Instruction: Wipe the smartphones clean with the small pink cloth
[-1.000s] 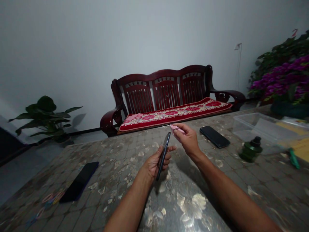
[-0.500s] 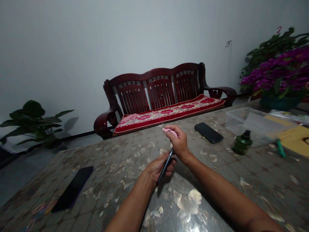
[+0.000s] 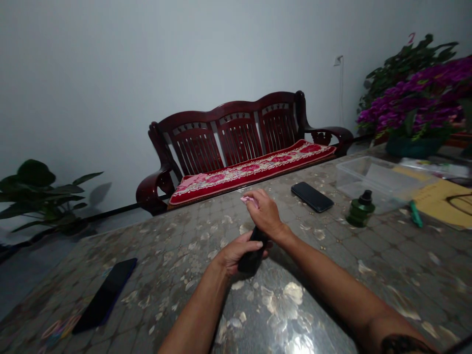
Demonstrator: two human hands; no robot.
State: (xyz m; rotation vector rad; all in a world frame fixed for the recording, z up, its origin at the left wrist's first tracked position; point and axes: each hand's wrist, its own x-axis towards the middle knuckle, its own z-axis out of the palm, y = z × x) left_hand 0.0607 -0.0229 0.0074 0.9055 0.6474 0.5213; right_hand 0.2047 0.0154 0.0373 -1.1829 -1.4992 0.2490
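Observation:
My left hand [image 3: 234,253] is closed around a black phone [image 3: 250,261], low over the middle of the table, with the thumb on its near face. My right hand [image 3: 267,215] is closed on a crumpled pink cloth [image 3: 250,200] that sticks out by the fingertips. This hand lies over the far end of the held phone and hides that part of it. Another black phone [image 3: 312,196] lies on the table to the right of my right hand. Farther left rests a dark phone with a purple edge [image 3: 106,296].
Colourful bands [image 3: 61,328] lie by the left phone. On the right stand a green bottle [image 3: 360,210] and a clear plastic box [image 3: 385,194], near a green object [image 3: 416,214], yellow paper [image 3: 450,199] and purple flowers [image 3: 409,96]. Behind the table is a wooden bench [image 3: 236,110].
The held phone has turned from edge-on to showing its broad face. My right hand has come down over its far end, with the pink cloth still in it. The view has shifted slightly.

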